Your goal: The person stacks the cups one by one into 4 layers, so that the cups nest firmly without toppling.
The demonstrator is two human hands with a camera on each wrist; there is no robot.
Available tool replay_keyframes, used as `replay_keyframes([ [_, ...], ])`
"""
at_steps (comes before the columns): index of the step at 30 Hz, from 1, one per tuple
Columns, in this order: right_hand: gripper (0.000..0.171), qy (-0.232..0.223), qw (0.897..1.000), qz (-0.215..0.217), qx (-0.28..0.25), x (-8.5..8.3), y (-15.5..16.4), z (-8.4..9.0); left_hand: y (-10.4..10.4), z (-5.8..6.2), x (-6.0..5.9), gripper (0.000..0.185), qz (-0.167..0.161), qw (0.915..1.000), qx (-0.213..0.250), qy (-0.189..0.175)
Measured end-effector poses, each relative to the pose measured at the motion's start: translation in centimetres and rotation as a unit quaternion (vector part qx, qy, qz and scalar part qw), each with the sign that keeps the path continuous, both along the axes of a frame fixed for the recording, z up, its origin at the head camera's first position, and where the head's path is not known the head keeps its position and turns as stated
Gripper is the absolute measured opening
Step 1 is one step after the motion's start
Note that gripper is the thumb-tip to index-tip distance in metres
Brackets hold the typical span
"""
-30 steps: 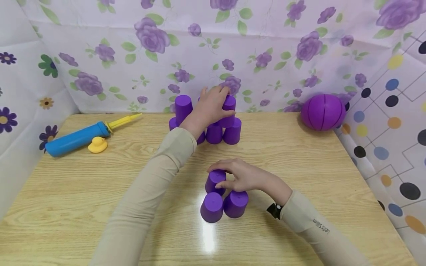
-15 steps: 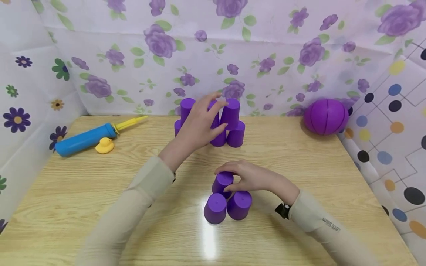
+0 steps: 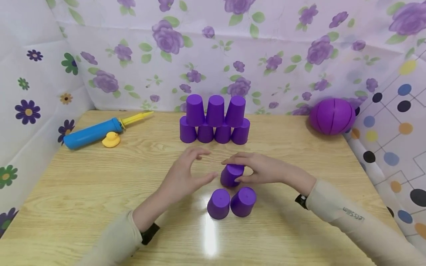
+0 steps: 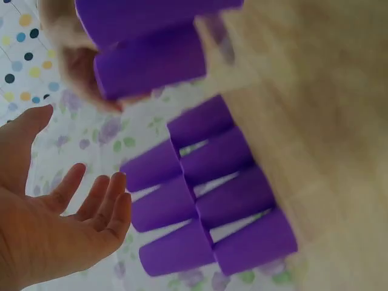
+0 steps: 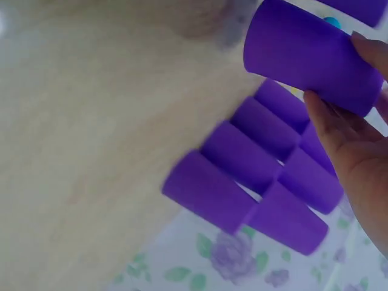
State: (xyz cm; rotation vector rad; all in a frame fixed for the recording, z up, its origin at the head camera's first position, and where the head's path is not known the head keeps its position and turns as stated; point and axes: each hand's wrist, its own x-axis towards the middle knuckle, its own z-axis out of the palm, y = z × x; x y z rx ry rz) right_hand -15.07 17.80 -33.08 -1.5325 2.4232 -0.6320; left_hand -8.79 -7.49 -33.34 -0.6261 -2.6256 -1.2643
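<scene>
Purple and upside down, the held cup (image 3: 229, 178) is sitting in the grip of the right hand (image 3: 266, 168): the fingers are curving over its far upper edge while the thumb is pressing its near right side. Whether its rim is touching the table (image 3: 299, 229) cannot be told. The left hand (image 3: 179, 179) is hovering to the left of that cup, its fingers bent and spread well away from the thumb, whose tip is pointing at the cup from just beside it, apart. Nearer, a left cup (image 3: 218, 204) and a right cup (image 3: 243, 201) are standing upside down just beside each other. Farther off, a lower row of four cups (image 3: 205, 134) is carrying an upper row of three (image 3: 215, 111). A purple ball (image 3: 332, 116) is resting at the far right, while a yellow duck (image 3: 111, 139) is sitting just beside a blue pump (image 3: 94, 133) at the far left.
</scene>
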Motion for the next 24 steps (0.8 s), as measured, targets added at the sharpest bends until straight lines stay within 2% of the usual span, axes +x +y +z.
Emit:
replay_keyframes([
  [5,0.05,0.037,0.999,-0.004,0.004,-0.2,0.9,3.2,0.8,-0.7,2.5,0.054,-0.037,0.9966,0.008,-0.074],
  [9,0.051,0.09,0.995,-0.029,-0.018,-1.0,1.6,6.2,1.9,-1.4,3.5,0.057,-0.068,0.9913,-0.006,-0.112],
  [13,0.053,0.127,0.989,-0.067,-0.049,-2.2,2.0,9.1,2.7,-1.9,3.7,0.062,-0.096,0.9873,-0.021,-0.125],
  [17,0.05,0.126,0.984,-0.099,-0.072,-3.9,1.8,11.3,2.9,-2.4,3.5,0.054,-0.108,0.9861,-0.013,-0.126],
  [21,0.045,0.151,0.979,-0.11,-0.08,-5.8,1.2,12.2,3.0,-2.8,3.2,0.044,-0.112,0.9864,-0.014,-0.12],
  [24,0.045,0.152,0.979,-0.114,-0.07,-6.9,0.7,12.3,3.0,-3.1,3.1,0.046,-0.111,0.9858,-0.005,-0.126],
])
